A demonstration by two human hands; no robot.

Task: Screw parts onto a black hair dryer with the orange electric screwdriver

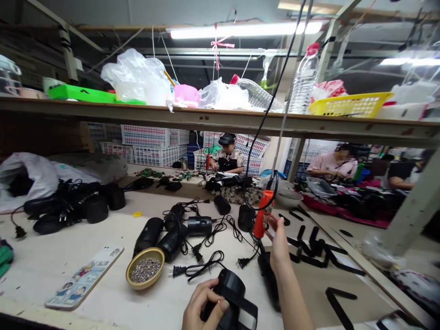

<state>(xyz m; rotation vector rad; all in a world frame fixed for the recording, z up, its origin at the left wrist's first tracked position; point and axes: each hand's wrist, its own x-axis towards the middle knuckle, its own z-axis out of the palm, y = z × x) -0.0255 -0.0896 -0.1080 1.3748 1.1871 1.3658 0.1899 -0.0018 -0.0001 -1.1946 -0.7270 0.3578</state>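
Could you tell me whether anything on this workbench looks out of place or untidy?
Mostly tangle: loose power cords sprawl among the black housings beside the screw bowl. A phone lies askew near the table edge. Nothing looks spilled or broken.

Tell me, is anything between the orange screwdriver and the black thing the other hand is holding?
Nothing visible blocks it. The right hand touches the orange screwdriver, which hangs from a cable, up and to the right of the black housing gripped by the left hand. Only bare table and loose cords lie nearby.
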